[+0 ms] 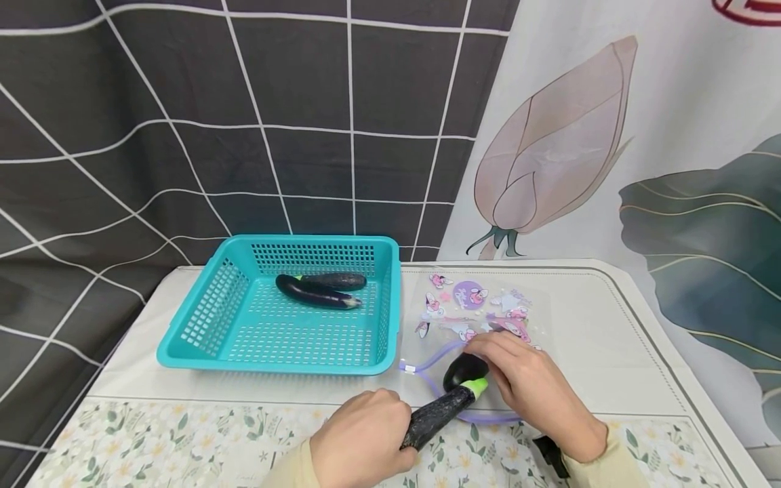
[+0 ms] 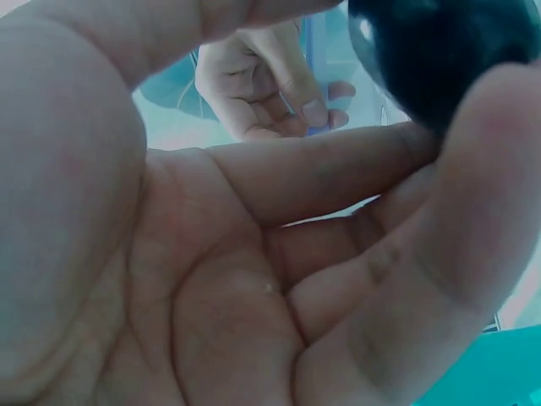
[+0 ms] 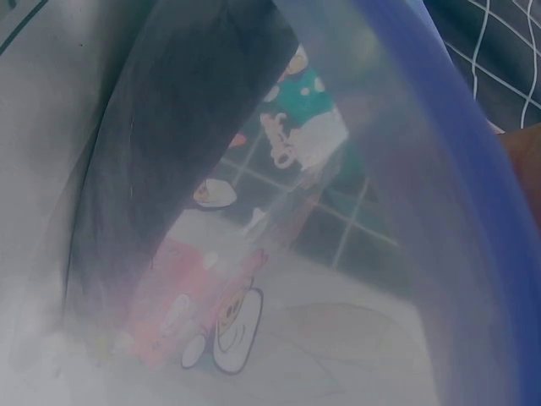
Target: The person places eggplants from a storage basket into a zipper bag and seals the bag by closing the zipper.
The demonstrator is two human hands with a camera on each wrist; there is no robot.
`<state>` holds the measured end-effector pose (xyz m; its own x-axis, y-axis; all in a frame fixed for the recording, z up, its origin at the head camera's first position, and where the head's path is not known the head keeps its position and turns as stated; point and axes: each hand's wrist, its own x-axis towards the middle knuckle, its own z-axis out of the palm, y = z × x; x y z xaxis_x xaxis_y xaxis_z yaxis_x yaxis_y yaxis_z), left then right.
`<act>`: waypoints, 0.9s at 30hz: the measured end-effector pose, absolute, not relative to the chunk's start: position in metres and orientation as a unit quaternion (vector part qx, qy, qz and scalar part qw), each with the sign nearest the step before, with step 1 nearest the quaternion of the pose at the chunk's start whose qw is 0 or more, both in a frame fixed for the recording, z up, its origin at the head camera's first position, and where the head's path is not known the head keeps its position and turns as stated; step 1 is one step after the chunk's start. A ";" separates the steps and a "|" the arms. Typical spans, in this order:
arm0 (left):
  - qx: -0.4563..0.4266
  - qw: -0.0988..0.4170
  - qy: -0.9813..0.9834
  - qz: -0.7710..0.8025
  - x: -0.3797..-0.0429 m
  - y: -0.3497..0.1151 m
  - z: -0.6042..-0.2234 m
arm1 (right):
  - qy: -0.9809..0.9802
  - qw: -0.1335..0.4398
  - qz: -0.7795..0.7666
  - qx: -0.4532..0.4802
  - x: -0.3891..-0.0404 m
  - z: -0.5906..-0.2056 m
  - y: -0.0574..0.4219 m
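In the head view my left hand (image 1: pixel 366 437) grips a slim, dark speckled eggplant (image 1: pixel 436 415) with a bright green stem end. That stem end points toward the mouth of a clear zip bag (image 1: pixel 421 352) with a purple zip strip and pink cartoon prints. A second, glossy dark eggplant (image 1: pixel 466 371) lies at the bag's mouth, partly covered by the held one. My right hand (image 1: pixel 527 379) pinches the bag's edge at the opening. In the left wrist view a rounded dark eggplant end (image 2: pixel 439 51) sits among my fingers. Through the film, the right wrist view shows a long dark shape (image 3: pixel 169 144).
A turquoise plastic basket (image 1: pixel 281 362) stands left of the bag, with two dark eggplants (image 1: pixel 317 293) inside. White board and a floral cloth (image 1: pixel 183 440) cover the table. A dark grid-patterned curtain (image 1: pixel 293 81) hangs behind, beside a white one with a flower print.
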<state>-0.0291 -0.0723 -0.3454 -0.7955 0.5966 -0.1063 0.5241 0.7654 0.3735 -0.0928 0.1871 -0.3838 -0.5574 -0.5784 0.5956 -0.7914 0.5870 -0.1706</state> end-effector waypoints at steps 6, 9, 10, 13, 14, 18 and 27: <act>0.302 0.102 0.935 0.158 -0.029 -0.068 -0.345 | -0.855 0.247 0.216 0.402 -0.093 -0.384 0.187; 0.306 0.095 0.934 0.156 -0.029 -0.066 -0.345 | -0.856 0.247 0.214 0.400 -0.093 -0.384 0.187; 0.306 0.095 0.935 0.154 -0.029 -0.065 -0.345 | -0.857 0.247 0.214 0.399 -0.093 -0.384 0.187; 0.301 0.098 0.936 0.153 -0.030 -0.062 -0.346 | -0.857 0.248 0.212 0.399 -0.093 -0.384 0.186; 0.300 0.100 0.936 0.153 -0.030 -0.062 -0.346 | -0.856 0.248 0.213 0.400 -0.093 -0.384 0.186; 0.298 0.100 0.937 0.156 -0.030 -0.060 -0.347 | -0.856 0.247 0.213 0.402 -0.093 -0.384 0.187; 0.286 0.077 0.942 0.160 -0.029 -0.056 -0.348 | -0.858 0.239 0.214 0.401 -0.093 -0.383 0.187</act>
<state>-0.0294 -0.0562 -0.3477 -0.8243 0.5636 -0.0527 0.5144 0.7847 0.3458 -0.0926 0.1871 -0.3830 -0.5637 -0.5857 0.5825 -0.7906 0.5868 -0.1751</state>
